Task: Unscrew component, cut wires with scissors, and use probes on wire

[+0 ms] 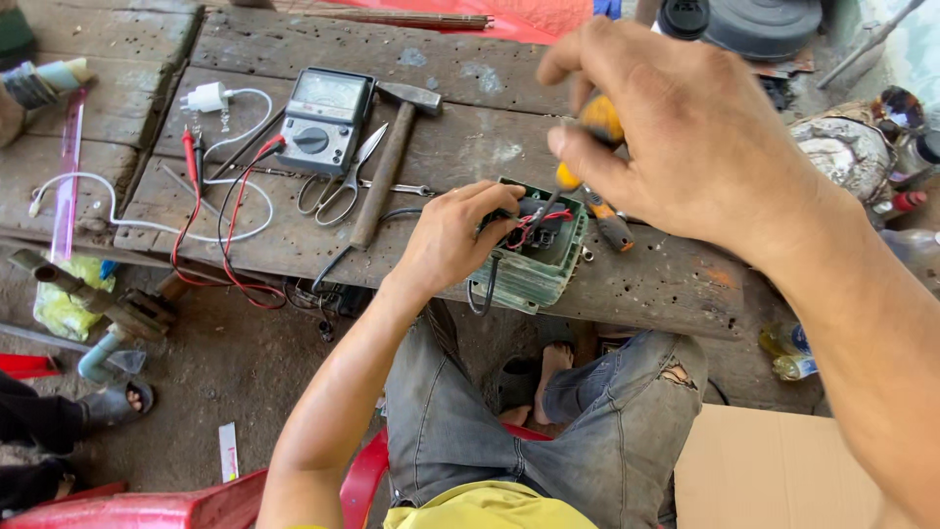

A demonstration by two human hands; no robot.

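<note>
From the head camera, the left hand (452,235) is gripping the near-left top edge of a green finned motor block (534,257) lying at the front edge of a worn wooden bench (470,98). The right hand (685,127) is closing around a yellow-handled screwdriver (587,147), its tip entering the red and black wires (534,223) just beside the left fingers. Left of that grip are lying a hammer (392,157), scissors (345,181) and an analogue multimeter (323,120).

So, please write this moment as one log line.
left hand: holds green box | right hand: screwdriver in box | hammer: on bench
</note>
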